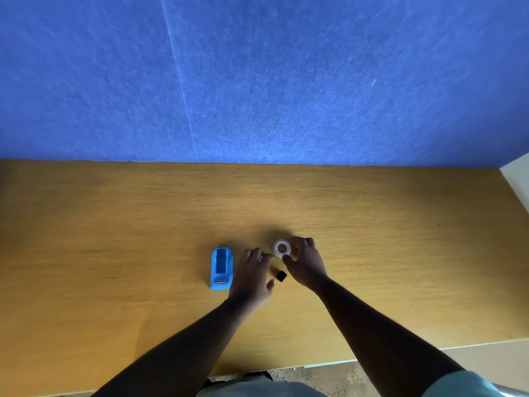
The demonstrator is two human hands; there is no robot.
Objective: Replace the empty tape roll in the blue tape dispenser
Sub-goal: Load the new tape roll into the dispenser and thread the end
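The blue tape dispenser lies flat on the wooden table, its dark inner slot facing up. To its right a clear tape roll lies flat. My right hand curls around the roll's right side, thumb and fingers touching its rim. My left hand hovers between the dispenser and the roll, fingers apart, holding nothing. A small black spool piece lies on the table between my two hands.
A blue felt partition rises along the table's far edge. The table's right edge meets a pale wall. The near table edge runs just in front of my body.
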